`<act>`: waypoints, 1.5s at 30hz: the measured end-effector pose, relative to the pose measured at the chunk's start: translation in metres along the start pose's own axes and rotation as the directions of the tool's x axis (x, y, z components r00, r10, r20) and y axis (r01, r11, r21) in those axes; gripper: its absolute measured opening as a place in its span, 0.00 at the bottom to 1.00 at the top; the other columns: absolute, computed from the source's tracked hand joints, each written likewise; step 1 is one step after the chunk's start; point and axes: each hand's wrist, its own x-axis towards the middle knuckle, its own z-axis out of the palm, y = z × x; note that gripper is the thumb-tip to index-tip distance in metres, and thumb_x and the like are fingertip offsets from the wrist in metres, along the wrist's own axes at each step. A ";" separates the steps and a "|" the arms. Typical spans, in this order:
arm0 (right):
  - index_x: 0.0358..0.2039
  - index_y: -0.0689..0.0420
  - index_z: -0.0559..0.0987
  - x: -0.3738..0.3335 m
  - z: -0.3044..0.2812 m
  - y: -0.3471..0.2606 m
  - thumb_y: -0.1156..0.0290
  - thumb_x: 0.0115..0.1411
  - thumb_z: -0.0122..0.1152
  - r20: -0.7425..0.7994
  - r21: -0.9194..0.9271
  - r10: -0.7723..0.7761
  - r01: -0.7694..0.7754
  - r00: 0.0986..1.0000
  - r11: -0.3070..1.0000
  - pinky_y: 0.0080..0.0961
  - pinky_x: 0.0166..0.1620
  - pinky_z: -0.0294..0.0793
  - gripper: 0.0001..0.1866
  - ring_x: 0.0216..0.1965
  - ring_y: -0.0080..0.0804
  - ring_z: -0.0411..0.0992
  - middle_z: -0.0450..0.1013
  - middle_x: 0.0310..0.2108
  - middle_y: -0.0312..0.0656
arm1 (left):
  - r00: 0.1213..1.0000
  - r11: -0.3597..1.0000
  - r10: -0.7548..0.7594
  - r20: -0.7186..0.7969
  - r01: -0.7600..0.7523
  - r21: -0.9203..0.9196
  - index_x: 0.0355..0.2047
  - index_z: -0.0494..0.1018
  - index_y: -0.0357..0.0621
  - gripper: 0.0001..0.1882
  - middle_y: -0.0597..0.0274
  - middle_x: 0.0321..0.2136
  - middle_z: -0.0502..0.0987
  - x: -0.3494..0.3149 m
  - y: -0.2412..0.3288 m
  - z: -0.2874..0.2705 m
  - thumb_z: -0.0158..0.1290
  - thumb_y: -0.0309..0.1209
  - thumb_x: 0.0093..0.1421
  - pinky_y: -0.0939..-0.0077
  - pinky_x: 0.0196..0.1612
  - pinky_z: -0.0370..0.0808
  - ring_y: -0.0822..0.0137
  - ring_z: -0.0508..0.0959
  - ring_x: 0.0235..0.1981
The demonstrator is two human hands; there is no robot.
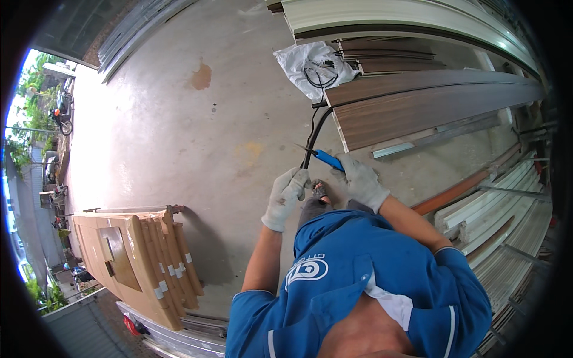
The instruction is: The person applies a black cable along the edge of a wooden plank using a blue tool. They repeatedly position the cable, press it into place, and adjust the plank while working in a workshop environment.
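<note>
Your single head-worn fisheye view looks steeply down from above your chest, close over your left hand [287, 192] and right hand [360, 181], facing the concrete floor [179, 137]; edges curve toward the rim.

A person in a blue shirt stands over the concrete floor [179, 131], both hands in pale work gloves. The left hand [288, 192] is closed around a black cable [314, 134], which runs up from the fist to the white plastic bag [310, 67] lying on the floor. Just right of the cable, the right hand [360, 179] grips a blue-handled tool [327, 159], its tip against the cable. Dark wood-grain boards [430, 104] lie right of the cable; a bundle of taped tan boards [143, 262] stands well left of it.
</note>
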 end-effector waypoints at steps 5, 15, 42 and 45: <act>0.46 0.57 0.75 -0.019 0.013 0.064 0.59 0.71 0.60 0.043 -0.190 -0.057 0.064 0.997 0.980 0.43 0.36 0.80 0.14 0.38 0.60 0.80 0.79 0.39 0.56 | 1.000 0.984 0.002 -0.026 -0.007 -0.177 0.29 0.73 0.41 0.21 0.72 0.21 0.65 -0.026 0.037 0.021 0.49 0.42 0.76 0.78 0.25 0.57 0.78 0.60 0.21; 0.44 0.57 0.78 -0.164 -0.091 0.151 0.49 0.70 0.57 0.022 -0.262 0.844 -0.812 0.535 0.521 0.52 0.47 0.75 0.21 0.45 0.61 0.79 0.81 0.42 0.59 | 0.660 0.766 0.475 -0.582 -0.636 -0.096 0.37 0.73 0.42 0.17 0.65 0.29 0.72 0.020 0.114 -0.114 0.52 0.42 0.77 0.69 0.42 0.72 0.66 0.71 0.33; 0.64 0.56 0.75 -0.397 -0.438 0.265 0.64 0.70 0.64 -0.304 0.766 0.908 -0.494 0.287 0.412 0.25 0.32 0.78 0.24 0.29 0.26 0.79 0.78 0.36 0.41 | 0.101 0.386 0.827 0.553 -0.817 -0.428 0.48 0.83 0.49 0.16 0.74 0.25 0.71 0.166 0.211 0.740 0.53 0.45 0.75 0.75 0.29 0.68 0.75 0.69 0.25; 0.58 0.58 0.80 -0.385 -0.503 0.264 0.65 0.67 0.68 -0.543 0.319 0.656 -0.594 0.525 0.739 0.26 0.42 0.81 0.22 0.38 0.29 0.81 0.81 0.43 0.45 | -0.089 0.109 0.562 0.822 -0.977 -0.181 0.50 0.83 0.57 0.14 0.64 0.43 0.84 0.166 0.135 0.808 0.64 0.34 0.63 0.68 0.41 0.82 0.61 0.86 0.40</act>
